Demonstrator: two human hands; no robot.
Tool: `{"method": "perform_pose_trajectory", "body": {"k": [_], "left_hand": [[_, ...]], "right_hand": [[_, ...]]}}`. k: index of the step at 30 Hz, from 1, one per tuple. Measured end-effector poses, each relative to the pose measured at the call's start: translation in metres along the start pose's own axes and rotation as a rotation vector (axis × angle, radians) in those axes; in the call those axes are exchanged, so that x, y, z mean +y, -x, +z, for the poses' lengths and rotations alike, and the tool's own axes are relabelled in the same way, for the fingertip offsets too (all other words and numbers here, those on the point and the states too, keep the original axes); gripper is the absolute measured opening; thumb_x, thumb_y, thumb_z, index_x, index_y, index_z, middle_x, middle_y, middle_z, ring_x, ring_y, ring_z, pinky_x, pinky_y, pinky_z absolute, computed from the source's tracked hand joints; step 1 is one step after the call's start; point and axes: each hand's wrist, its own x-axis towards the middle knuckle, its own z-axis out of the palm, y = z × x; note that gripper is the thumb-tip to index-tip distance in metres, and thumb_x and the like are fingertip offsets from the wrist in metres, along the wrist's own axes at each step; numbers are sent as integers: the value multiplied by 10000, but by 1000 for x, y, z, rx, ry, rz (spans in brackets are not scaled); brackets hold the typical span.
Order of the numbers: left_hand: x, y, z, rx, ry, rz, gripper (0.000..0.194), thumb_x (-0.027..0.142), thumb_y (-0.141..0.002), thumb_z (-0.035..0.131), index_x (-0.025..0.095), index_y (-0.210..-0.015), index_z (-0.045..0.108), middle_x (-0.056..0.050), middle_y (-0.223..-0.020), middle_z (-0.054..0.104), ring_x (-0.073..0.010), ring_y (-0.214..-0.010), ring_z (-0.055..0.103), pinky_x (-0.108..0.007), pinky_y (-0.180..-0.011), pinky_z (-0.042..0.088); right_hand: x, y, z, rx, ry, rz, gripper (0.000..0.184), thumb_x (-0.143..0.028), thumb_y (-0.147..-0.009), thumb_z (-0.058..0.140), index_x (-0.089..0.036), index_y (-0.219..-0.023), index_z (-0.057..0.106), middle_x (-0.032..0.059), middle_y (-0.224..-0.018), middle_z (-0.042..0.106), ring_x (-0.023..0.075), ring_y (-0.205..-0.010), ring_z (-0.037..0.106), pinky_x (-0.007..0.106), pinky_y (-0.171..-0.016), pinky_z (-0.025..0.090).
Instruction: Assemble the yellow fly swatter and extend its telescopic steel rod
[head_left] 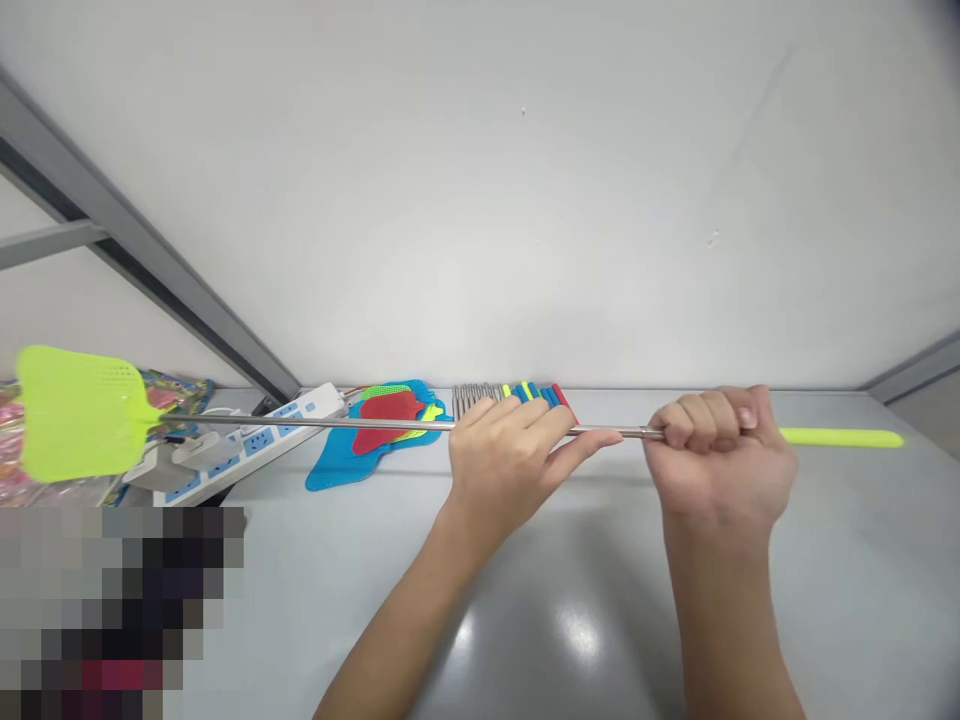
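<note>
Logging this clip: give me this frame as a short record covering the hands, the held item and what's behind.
held item: fly swatter, lime mesh head, steel shaft, lime handle
left hand: wrapped around the shaft, nearer the head
right hand: fist around the shaft, nearer the handle
behind: white power strip, blue and red swatter heads, row of metal shafts, on a pale tabletop
</note>
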Motion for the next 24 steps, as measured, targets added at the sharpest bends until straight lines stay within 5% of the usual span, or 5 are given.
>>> {"method": "perform_pose_trajectory", "body": {"k": [6,24], "left_hand": [[-10,-2,-3,11,28,1,391,465,-732,552,181,-467,514,56,-393,437,-69,-419,344,-253,-482,191],[-8,-3,1,43,-22,91,415,488,-765,495,175,-492,493,55,-415,406,-64,-420,329,-242,-489,209]], "right_hand": [[-16,-3,-3,-83,28,-114,339,-292,-885,261,-183,-576,173,-56,-420,35,83,-368,6,209,-317,148],[-24,-9,-12,-88,-8,-57,310,-240,-861,268,-182,-591,126,-54,-409,50,83,-365,15,217,-307,153]]}}
